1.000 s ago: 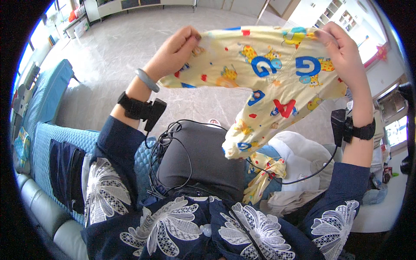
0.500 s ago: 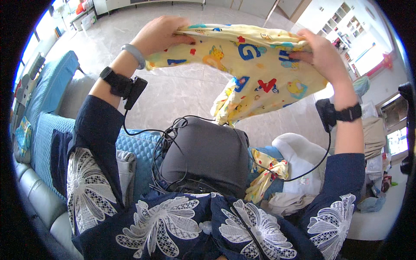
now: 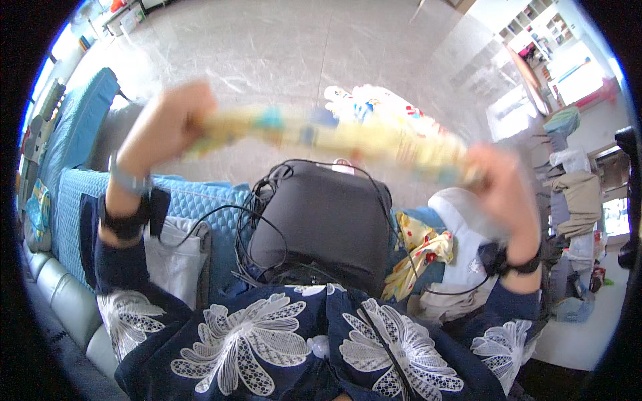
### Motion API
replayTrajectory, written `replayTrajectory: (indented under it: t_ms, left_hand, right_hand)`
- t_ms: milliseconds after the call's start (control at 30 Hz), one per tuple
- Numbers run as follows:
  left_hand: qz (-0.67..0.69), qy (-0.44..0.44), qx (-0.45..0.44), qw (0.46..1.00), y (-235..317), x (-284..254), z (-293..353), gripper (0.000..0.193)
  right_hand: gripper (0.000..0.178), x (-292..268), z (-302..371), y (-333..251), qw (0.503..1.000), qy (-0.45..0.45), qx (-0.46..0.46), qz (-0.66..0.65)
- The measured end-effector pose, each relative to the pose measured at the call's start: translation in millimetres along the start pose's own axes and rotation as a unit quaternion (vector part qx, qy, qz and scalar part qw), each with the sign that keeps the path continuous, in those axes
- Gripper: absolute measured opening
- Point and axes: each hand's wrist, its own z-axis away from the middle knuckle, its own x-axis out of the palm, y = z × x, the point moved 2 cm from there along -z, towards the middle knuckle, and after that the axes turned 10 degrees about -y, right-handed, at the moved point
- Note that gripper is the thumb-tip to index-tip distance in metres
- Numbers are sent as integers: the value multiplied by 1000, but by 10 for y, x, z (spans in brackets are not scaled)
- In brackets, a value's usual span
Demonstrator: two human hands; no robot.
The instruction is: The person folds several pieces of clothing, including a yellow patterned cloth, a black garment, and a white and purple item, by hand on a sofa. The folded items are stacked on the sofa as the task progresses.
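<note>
A yellow printed garment (image 3: 321, 137) is stretched out in front of me, smeared by motion; its exact kind does not show. My left hand (image 3: 175, 123) is closed round its left end. At the opposite end, my right hand (image 3: 503, 190) grips it, also blurred. Behind the taut band, a looser part with a colourful print on a pale ground (image 3: 381, 103) swings out over the floor. Both wrists wear black straps with small devices and cables.
A dark grey rounded shape (image 3: 321, 224) lies before my body, black cables looped at its left. Folded grey clothing (image 3: 175, 257) rests on the blue quilted sofa cover (image 3: 217, 195). Right of centre lie another yellow printed cloth (image 3: 418, 250) and a white garment (image 3: 461, 257).
Both hands have come down and closer to me, the left one also moving left. The garment went from hanging spread out to a stretched, blurred band with its loose part flung outward.
</note>
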Motion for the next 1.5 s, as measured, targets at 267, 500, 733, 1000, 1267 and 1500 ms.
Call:
replayTrajectory:
  t_ms: [267,500,733,1000,1267,1500]
  left_hand:
    - [259,-309,-111,908,465,1128,1216,10]
    - [372,-340,-86,859,62,1021,798,20]
    - [342,-259,17,903,55,1415,-1016,36]
    - [162,-135,85,974,720,2659,-1503,75]
    - [95,-281,277,914,1306,2524,-238,76]
    - [217,-359,312,852,1531,2563,138,84]
  right_hand:
    - [25,2022,954,-90,915,-317,-33,-247]
    - [33,2230,955,-190,842,-204,-51,-497]
    - [18,2563,1128,-31,837,-231,-81,-490]
    - [13,2508,1151,-153,892,-181,-45,-412]
    - [16,2132,1092,-200,846,-189,-1,-498]
    - [20,1387,865,-283,827,-336,-16,-451]
